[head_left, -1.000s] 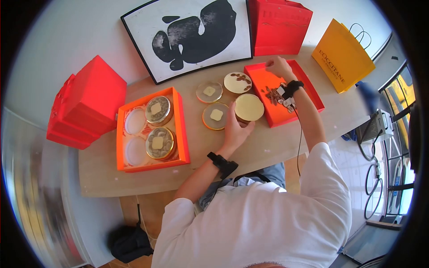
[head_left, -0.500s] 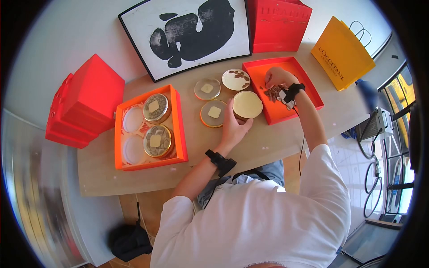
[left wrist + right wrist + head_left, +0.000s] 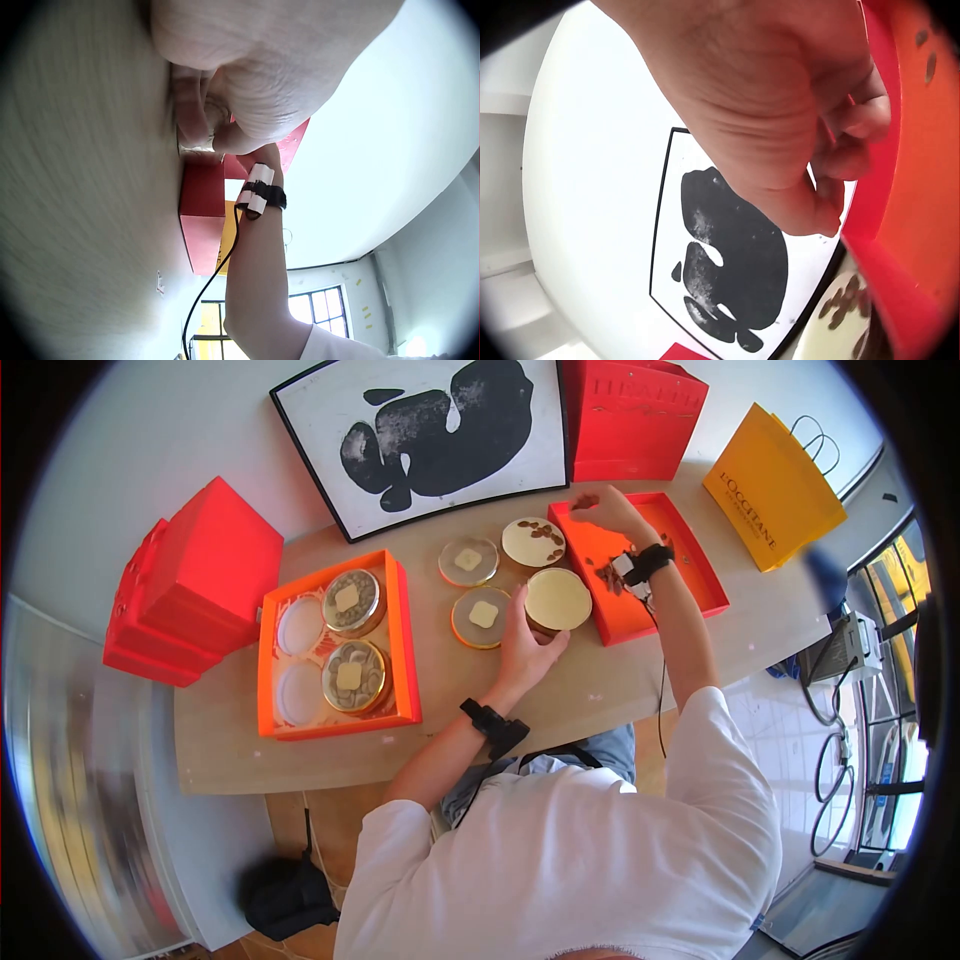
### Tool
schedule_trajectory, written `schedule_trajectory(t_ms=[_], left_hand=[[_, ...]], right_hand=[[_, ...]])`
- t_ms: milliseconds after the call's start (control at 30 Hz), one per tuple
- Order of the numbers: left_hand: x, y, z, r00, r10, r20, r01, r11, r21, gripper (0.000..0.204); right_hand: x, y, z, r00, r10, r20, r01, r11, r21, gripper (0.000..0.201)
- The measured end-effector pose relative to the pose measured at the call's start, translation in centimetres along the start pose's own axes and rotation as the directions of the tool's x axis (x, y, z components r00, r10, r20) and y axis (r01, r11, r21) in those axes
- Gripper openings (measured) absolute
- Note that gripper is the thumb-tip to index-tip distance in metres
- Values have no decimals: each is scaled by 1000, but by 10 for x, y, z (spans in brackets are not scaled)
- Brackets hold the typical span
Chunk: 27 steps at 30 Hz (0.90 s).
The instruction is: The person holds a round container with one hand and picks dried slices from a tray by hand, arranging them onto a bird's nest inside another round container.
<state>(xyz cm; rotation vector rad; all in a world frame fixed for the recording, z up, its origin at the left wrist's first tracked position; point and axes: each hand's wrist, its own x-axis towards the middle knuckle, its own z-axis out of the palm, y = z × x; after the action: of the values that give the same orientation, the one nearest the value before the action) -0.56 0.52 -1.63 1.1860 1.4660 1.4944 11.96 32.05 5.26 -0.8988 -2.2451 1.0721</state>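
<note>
the head view lays out the whole wooden table (image 3: 600, 690): the left hand (image 3: 525, 645) curls around the near side of a round gold tin (image 3: 557, 600), fingers and thumb wrapped on its rim, while the right hand (image 3: 605, 510) hovers over the far left corner of an orange tray (image 3: 690, 570), fingertips bunched together on a small brown piece (image 3: 585, 501). what kind of piece it is stays too small to tell.

the left wrist view shows none of that layout; it has only the underside of the left hand (image 3: 247, 67) pressed close to the table with a sliver of the tin (image 3: 196, 146) between the fingers, and the red side of the tray (image 3: 202, 225) beyond. the right wrist view shows the right hand (image 3: 780, 112) with its fingers curled inward above the tray (image 3: 922, 187), loose brown pieces on the tray floor, and a black-and-white framed picture (image 3: 727, 262) behind.

a white dish (image 3: 533, 542) just beside the tray holds a few brown pieces. two flat round lids (image 3: 482, 618) lie left of the tin. farther left an orange box (image 3: 335, 650) holds two filled tins (image 3: 351, 678) and two vacant white wells.
</note>
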Motion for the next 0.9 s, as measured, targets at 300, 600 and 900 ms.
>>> schedule_trajectory(t_ms=[300, 600, 900], left_hand=[[0, -6, 1, 999, 29, -25, -28, 999, 26, 105], [-1, -6, 2, 1000, 12, -29, -12, 1000, 1, 105], [-3, 4, 1, 999, -17, -31, 17, 1000, 6, 104]], right_hand=[[13, -55, 61, 995, 47, 83, -56, 992, 115, 22], [16, -39, 69, 998, -54, 37, 52, 997, 60, 24], [14, -46, 66, 992, -23, 124, 31, 998, -62, 29]])
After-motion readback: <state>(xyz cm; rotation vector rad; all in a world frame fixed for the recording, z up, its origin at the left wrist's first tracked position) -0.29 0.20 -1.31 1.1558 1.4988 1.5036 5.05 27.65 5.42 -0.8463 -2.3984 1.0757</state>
